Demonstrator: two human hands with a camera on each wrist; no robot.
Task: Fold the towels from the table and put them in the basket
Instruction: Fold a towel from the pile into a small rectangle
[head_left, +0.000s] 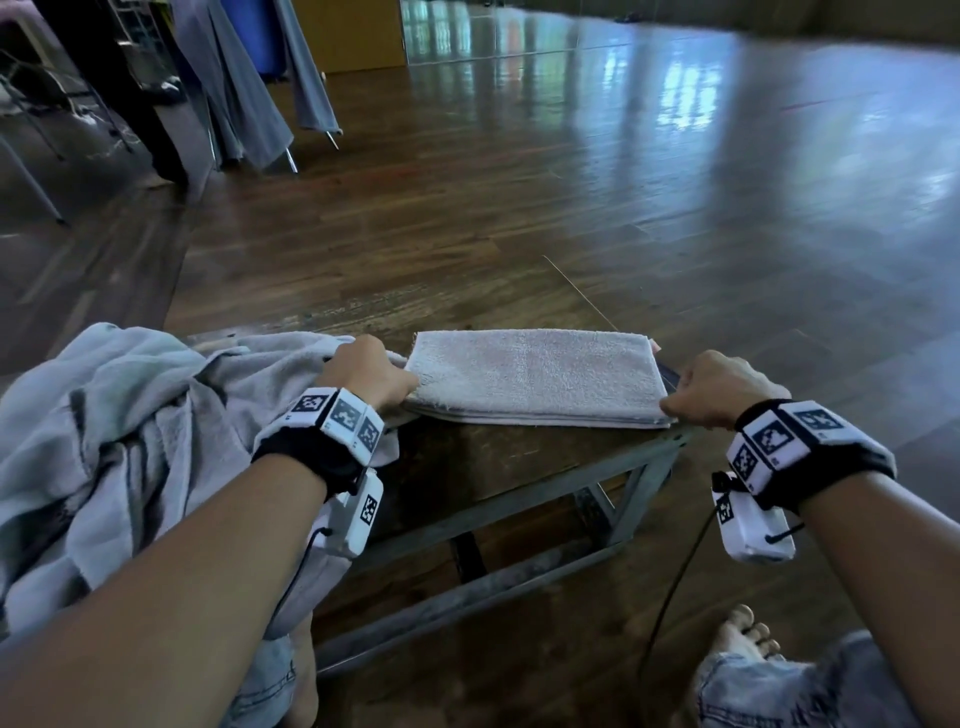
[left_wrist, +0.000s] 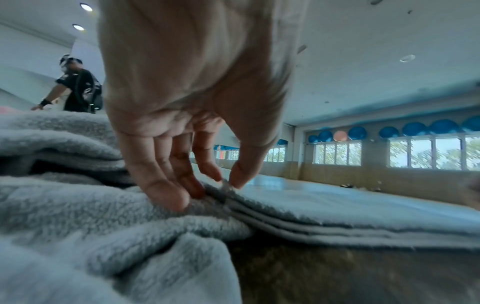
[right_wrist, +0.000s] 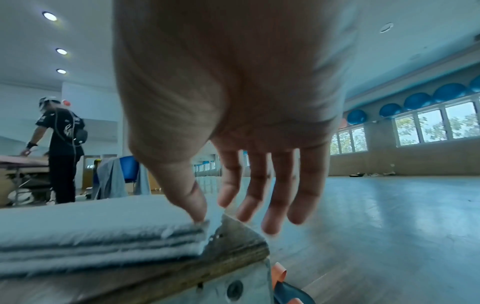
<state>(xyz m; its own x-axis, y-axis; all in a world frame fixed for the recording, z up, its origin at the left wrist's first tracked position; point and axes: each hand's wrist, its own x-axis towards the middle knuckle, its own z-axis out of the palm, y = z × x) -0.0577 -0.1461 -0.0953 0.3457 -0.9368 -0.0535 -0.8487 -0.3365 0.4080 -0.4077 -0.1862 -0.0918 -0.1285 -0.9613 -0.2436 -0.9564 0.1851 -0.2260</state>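
A pale towel (head_left: 535, 374), folded into several layers, lies flat on the small wooden table (head_left: 519, 457). My left hand (head_left: 402, 387) is at its near left corner. In the left wrist view the thumb and forefinger of that left hand (left_wrist: 226, 182) pinch the top layer of the folded towel (left_wrist: 363, 207), and the other fingers rest on the loose pile. My right hand (head_left: 670, 402) is at the near right corner. There the right hand (right_wrist: 213, 211) has its thumb tip on the folded towel (right_wrist: 91, 222) and its fingers straight past the table's edge (right_wrist: 233, 244). No basket is in view.
A heap of unfolded grey towels (head_left: 130, 415) covers the table's left side and my lap. The table has a metal frame (head_left: 639, 478) and stands on a wooden floor (head_left: 623, 208). Chairs draped with grey cloth (head_left: 244, 93) stand far left. Another person (right_wrist: 62, 144) works at a far table.
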